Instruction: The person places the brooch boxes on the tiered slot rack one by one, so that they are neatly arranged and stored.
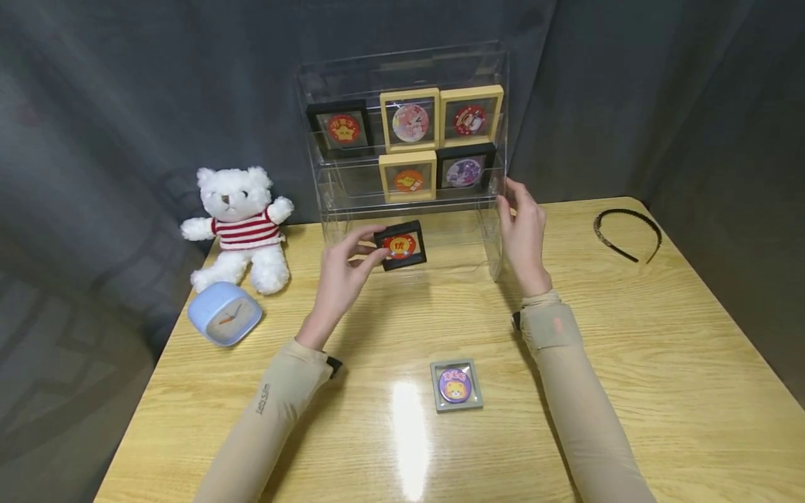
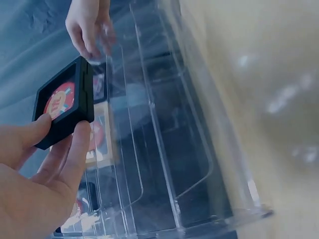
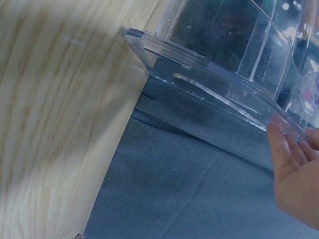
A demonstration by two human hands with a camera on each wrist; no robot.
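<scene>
My left hand (image 1: 342, 269) pinches a small black-framed badge case (image 1: 411, 256) by its left side, thumb in front and fingers behind. The case (image 2: 85, 92) holds a round red badge and is raised in front of the clear tiered display rack (image 1: 352, 185), at its lowest tier. At the rack's right side, my right hand (image 1: 525, 227) grips the edge of the side panel between thumb and fingers. In the right wrist view, the fingertips (image 3: 274, 122) lie against the clear plastic. A grey-framed badge case (image 1: 457, 405) with a bear badge lies flat on the table.
Several black- and cream-framed badge cases (image 1: 409, 155) stand on the upper tiers. Left of the rack sit a white teddy bear (image 1: 248, 230) and a blue clock (image 1: 216, 304). A black headband (image 1: 657, 230) lies at the far right of the wooden table (image 1: 660, 363).
</scene>
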